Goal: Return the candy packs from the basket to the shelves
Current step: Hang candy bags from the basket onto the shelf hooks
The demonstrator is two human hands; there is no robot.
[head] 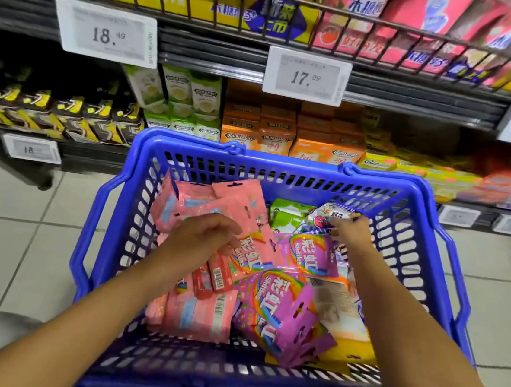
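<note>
Candy packs [204,311] lay heaped in the blue basket [281,171], which stood on the tiled floor [6,246] before the shelves [323,74]. Left hand [202,235] gripped a pink Skittles pack [252,243] by its upper edge (fingers curled round it); right hand [354,232] pinched a white-and-red pack [324,216] near the far wall, beside a green pack [286,215]

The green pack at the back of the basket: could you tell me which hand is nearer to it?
Right. The right hand grips a white pack just beside the green pack; the left hand sits farther left, on the pink packs.
</note>
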